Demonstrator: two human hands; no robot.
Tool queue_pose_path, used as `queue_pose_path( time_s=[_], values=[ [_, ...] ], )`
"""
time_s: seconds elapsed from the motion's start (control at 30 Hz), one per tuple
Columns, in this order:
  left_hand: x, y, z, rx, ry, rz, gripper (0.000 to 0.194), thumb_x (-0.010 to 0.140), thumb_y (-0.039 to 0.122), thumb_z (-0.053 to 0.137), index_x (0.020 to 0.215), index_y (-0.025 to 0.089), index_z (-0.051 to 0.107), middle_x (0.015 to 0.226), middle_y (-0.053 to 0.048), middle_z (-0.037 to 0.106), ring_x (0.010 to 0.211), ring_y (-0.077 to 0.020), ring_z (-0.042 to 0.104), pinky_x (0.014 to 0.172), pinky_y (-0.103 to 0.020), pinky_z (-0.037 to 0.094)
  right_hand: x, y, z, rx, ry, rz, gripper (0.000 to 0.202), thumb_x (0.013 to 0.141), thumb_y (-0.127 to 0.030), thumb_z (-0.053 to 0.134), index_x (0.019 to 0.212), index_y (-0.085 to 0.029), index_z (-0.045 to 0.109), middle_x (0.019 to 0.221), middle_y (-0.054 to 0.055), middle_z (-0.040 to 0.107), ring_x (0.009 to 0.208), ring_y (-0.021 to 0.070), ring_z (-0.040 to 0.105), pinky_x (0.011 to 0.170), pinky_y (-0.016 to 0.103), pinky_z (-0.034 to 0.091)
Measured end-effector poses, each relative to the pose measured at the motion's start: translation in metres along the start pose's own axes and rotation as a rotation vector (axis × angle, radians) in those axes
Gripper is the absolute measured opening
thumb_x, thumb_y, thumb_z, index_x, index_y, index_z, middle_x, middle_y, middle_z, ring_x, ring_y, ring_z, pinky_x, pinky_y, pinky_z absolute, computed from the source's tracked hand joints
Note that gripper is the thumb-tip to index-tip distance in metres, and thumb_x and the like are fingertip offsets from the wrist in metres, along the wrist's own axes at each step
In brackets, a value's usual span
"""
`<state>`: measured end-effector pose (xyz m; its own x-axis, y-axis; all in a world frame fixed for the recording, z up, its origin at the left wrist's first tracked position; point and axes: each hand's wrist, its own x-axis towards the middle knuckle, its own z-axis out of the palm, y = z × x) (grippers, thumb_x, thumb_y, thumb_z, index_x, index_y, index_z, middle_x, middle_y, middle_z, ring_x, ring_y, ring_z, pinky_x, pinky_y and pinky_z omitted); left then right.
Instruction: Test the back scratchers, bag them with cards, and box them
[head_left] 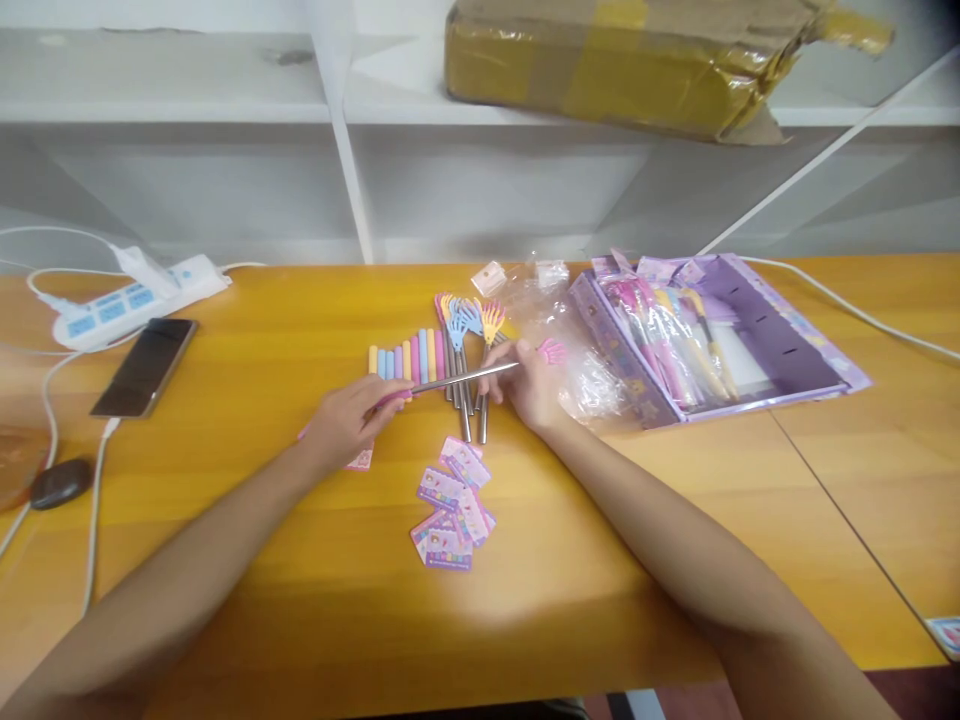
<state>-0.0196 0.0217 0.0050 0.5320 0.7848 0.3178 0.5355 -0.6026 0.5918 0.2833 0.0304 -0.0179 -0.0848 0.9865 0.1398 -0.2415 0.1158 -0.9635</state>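
Between my two hands lies a back scratcher [466,378] with a metal rod, a pink grip and a pink claw head [553,351]. My left hand [341,422] is closed round its pink grip. Toward the claw end, my right hand [531,385] pinches the rod. Beneath and behind the rod rest several metal rods with claw heads [471,318] in blue, yellow and pink. Beside them is a row of pastel handle grips [406,357], partly hidden by my left hand. Several printed cards [450,505] overlap in front of my hands; another card [362,458] shows by my left wrist.
Clear plastic bags [592,385] lie right of my right hand. A purple display box [802,345] holds several bagged back scratchers. At left are a phone [144,367], a power strip [142,300], cables and a dark mouse-like object [61,484]. A taped carton [600,60] sits on the shelf.
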Motion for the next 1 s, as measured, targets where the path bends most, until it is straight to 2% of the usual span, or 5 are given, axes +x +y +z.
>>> queue_pose_path(
  time_s=[0.2, 0.37, 0.5, 0.7, 1.0],
  values=[
    [0.002, -0.003, 0.001, 0.034, 0.100, 0.109, 0.025, 0.111, 0.034, 0.058, 0.122, 0.023, 0.077, 0.102, -0.004, 0.084, 0.087, -0.0168, 0.077, 0.080, -0.027, 0.058, -0.003, -0.002, 0.002, -0.071, -0.050, -0.053, 0.070, 0.101, -0.080, 0.047, 0.069, -0.022, 0.068, 0.057, 0.003, 0.064, 0.045, 0.0131, 0.052, 0.046, 0.028, 0.042],
    [0.002, -0.008, 0.005, 0.084, 0.152, 0.231, 0.015, 0.107, 0.027, 0.067, 0.117, 0.022, 0.078, 0.099, -0.004, 0.084, 0.082, -0.0152, 0.078, 0.074, -0.026, 0.057, -0.003, -0.005, 0.003, -0.083, -0.075, -0.102, 0.070, 0.103, -0.077, 0.047, 0.070, -0.020, 0.071, 0.057, 0.003, 0.065, 0.043, 0.0124, 0.051, 0.045, 0.028, 0.042],
    [0.002, -0.008, 0.005, 0.084, 0.178, 0.258, 0.015, 0.105, 0.025, 0.069, 0.117, 0.022, 0.077, 0.098, -0.004, 0.084, 0.080, -0.0147, 0.077, 0.072, -0.026, 0.058, -0.005, -0.009, 0.005, -0.114, -0.082, -0.102, 0.071, 0.103, -0.078, 0.045, 0.070, -0.021, 0.070, 0.057, 0.002, 0.064, 0.045, 0.0133, 0.052, 0.047, 0.029, 0.044],
    [0.001, -0.006, 0.003, 0.116, 0.201, 0.238, 0.021, 0.105, 0.024, 0.068, 0.124, 0.023, 0.076, 0.107, -0.007, 0.083, 0.094, -0.0177, 0.078, 0.081, -0.028, 0.060, -0.008, -0.012, 0.008, -0.075, -0.118, -0.135, 0.066, 0.106, -0.073, 0.046, 0.072, -0.021, 0.067, 0.058, 0.001, 0.062, 0.047, 0.0135, 0.055, 0.047, 0.028, 0.043],
    [0.003, -0.006, 0.002, 0.076, 0.189, 0.305, 0.021, 0.101, 0.016, 0.071, 0.121, 0.021, 0.075, 0.103, -0.006, 0.083, 0.089, -0.0170, 0.078, 0.078, -0.027, 0.059, -0.011, -0.009, 0.004, -0.087, -0.123, -0.102, 0.063, 0.107, -0.072, 0.045, 0.080, -0.021, 0.069, 0.066, 0.002, 0.066, 0.052, 0.0145, 0.056, 0.052, 0.030, 0.047]
  ],
)
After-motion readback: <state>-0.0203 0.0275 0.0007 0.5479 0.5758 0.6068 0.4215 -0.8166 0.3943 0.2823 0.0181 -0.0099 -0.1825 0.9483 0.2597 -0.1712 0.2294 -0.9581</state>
